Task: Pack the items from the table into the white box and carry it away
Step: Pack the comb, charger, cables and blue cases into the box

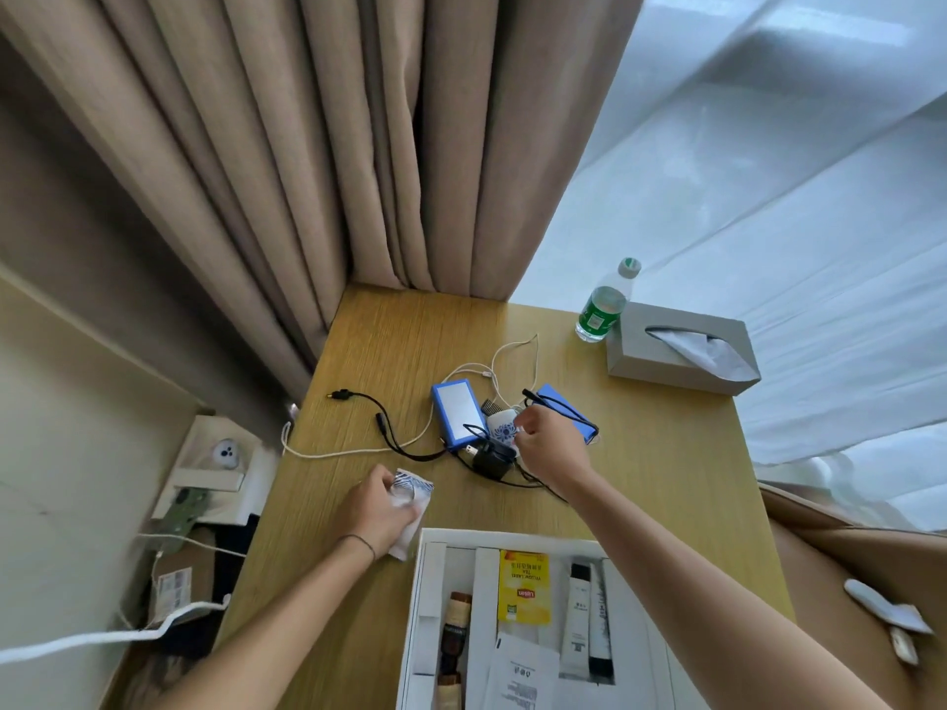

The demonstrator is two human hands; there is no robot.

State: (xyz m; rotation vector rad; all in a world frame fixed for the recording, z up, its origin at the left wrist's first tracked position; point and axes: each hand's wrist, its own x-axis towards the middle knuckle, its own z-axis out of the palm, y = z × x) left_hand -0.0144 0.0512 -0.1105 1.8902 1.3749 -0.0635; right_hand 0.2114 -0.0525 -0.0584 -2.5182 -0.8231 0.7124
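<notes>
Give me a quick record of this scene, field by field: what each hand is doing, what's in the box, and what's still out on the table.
left hand: grips a blue-patterned white packet beside the box
right hand: pinches a small white item over the cable pile; item unclear
white box: open, holds yellow tea packet, white tube, dark bottle, paper sheet
still on table: blue power bank, black adapter, white cable, water bottle, tissue box
</notes>
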